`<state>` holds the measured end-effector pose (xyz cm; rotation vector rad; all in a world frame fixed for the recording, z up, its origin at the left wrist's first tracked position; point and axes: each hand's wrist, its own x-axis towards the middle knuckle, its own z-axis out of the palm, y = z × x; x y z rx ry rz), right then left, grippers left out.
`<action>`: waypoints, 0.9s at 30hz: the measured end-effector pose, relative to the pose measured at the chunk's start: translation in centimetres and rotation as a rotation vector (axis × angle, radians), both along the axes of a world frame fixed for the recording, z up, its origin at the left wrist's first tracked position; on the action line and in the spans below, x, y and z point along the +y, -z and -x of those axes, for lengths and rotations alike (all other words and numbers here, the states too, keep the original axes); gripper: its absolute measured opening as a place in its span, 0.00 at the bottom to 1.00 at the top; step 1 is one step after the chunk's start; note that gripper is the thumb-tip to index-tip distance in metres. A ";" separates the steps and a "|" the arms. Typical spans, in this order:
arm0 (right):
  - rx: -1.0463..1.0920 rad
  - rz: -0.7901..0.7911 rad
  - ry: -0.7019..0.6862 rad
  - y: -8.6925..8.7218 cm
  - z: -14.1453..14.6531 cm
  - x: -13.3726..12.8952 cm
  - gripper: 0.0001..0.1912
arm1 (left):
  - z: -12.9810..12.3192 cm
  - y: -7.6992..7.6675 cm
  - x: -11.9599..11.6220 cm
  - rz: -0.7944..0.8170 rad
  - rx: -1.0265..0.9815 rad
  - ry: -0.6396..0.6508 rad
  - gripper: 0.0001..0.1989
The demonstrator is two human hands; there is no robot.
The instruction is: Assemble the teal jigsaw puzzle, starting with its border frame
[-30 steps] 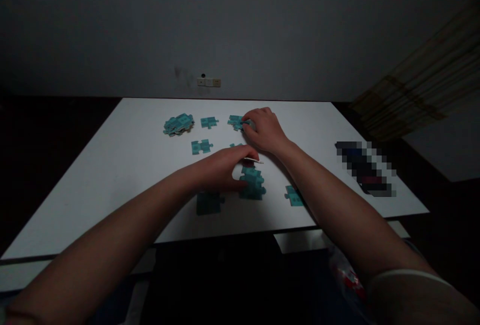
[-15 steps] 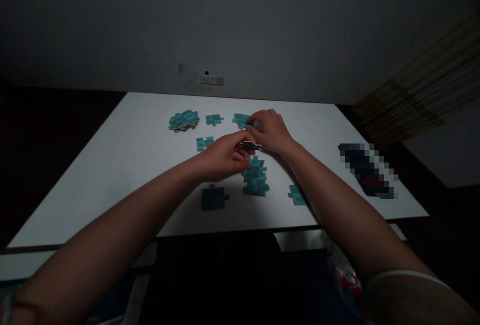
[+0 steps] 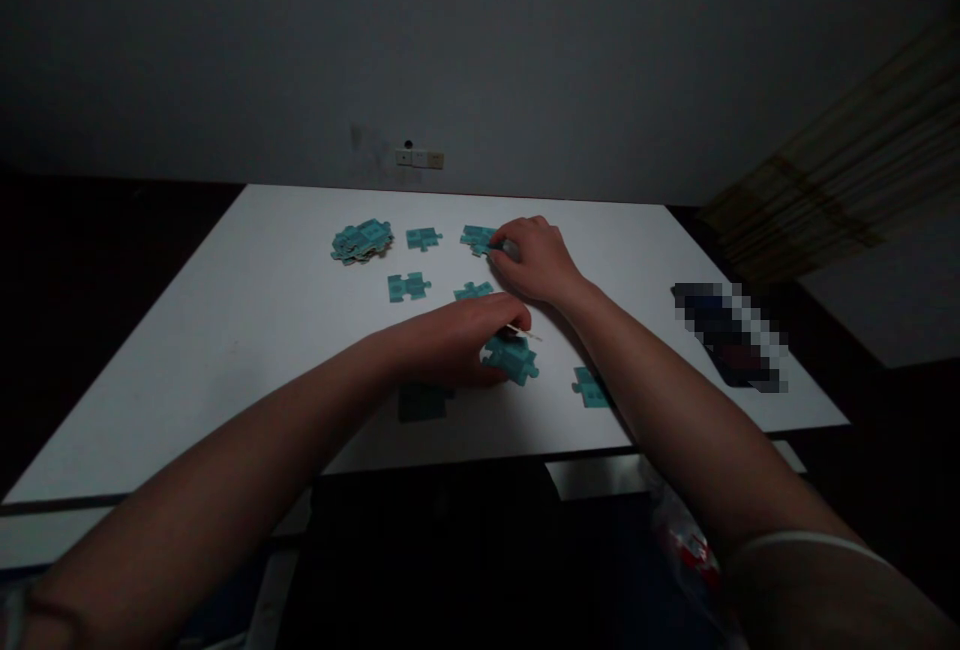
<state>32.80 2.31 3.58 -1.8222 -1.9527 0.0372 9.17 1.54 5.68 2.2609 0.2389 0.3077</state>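
Observation:
My left hand (image 3: 480, 335) is closed, palm down, over the near middle of the table. Its fingers grip a thin puzzle piece (image 3: 523, 332), seen edge-on, and teal puzzle pieces (image 3: 511, 358) show right under it; whether those are held too is hard to tell. Further back, my right hand (image 3: 536, 255) has its fingers curled at the edge of a teal puzzle piece (image 3: 476, 238). A small greyish part shows under those fingers. Another piece (image 3: 472, 290) lies partly covered behind my left hand.
On the white table (image 3: 187, 370) a pile of puzzle pieces (image 3: 362, 241) sits at the back left. Single pieces lie at the back (image 3: 423, 239), left (image 3: 407, 287), front (image 3: 421, 403) and right (image 3: 590, 388). A dark blurred-out object (image 3: 724, 330) lies near the right edge.
My left hand has moved nearer to me, down onto the teal pieces, with its piece. A piece behind it has come into view. My right hand stays nearly in place.

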 end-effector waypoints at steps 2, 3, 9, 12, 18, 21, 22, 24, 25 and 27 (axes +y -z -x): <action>0.000 0.002 -0.004 0.0 0.0 0.0 0.13 | -0.1 0.0 -0.1 0.020 -0.008 -0.008 0.20; 0.000 0.000 -0.006 0.0 -0.1 -0.1 0.13 | -0.1 0.0 -0.1 0.031 -0.012 -0.011 0.20; 0.004 -0.014 -0.002 0.0 -0.1 -0.2 0.13 | -0.1 0.7 0.4 0.149 -0.018 -0.044 0.24; -0.002 -0.012 0.000 -0.1 0.0 -0.2 0.12 | 0.1 0.9 0.5 0.301 -0.044 -0.087 0.26; -0.009 -0.010 0.004 -0.3 0.1 -0.2 0.11 | 0.3 1.1 0.8 0.449 -0.114 -0.199 0.26; 0.001 -0.009 0.000 -0.2 0.1 -0.2 0.11 | 0.3 1.1 0.9 0.319 -0.081 -0.148 0.24; 0.003 -0.011 -0.001 -0.2 0.1 -0.2 0.11 | 0.2 1.0 0.9 0.250 -0.066 -0.122 0.24; 0.004 -0.016 -0.002 -0.2 0.1 -0.2 0.12 | 0.2 0.7 0.8 0.113 -0.033 -0.052 0.22; 0.004 -0.020 -0.003 -0.1 0.1 -0.2 0.12 | 0.1 0.5 0.7 0.060 -0.015 -0.013 0.21; 0.002 -0.026 -0.006 -0.1 0.2 -0.2 0.13 | 0.1 0.0 0.4 -0.013 0.019 0.061 0.19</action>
